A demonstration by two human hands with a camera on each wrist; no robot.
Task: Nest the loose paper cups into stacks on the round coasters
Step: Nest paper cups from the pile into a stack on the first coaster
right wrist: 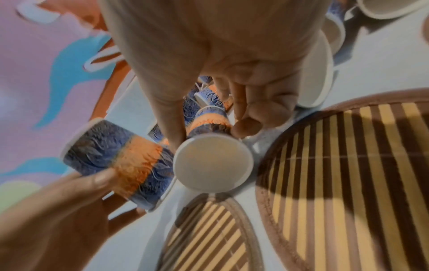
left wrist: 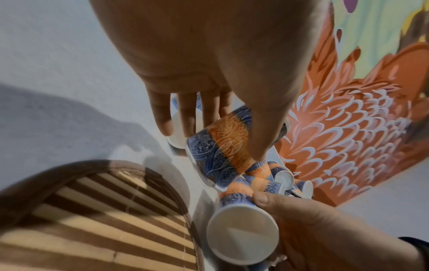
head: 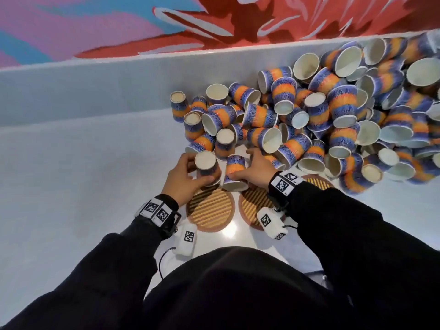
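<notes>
Two paper cups, blue with an orange band, are in my hands above the far edges of the round striped coasters. My left hand (head: 194, 171) grips one cup (head: 206, 166) bottom up; thumb and fingers wrap its sides (left wrist: 218, 152). My right hand (head: 242, 164) pinches a second cup (head: 235, 171) tilted with its white mouth (right wrist: 212, 163) toward me. The two cups nearly touch. The left coaster (head: 209, 209) and the middle coaster (head: 253, 203) lie bare below the wrists. A third coaster (head: 317, 182) shows partly behind my right wrist.
A big heap of loose cups (head: 321, 110) covers the white table (head: 83, 186) from the centre to the far right, touching the third coaster. A low white ledge (head: 95, 84) and a painted wall (head: 142, 25) run along the back. Bare table lies to the left.
</notes>
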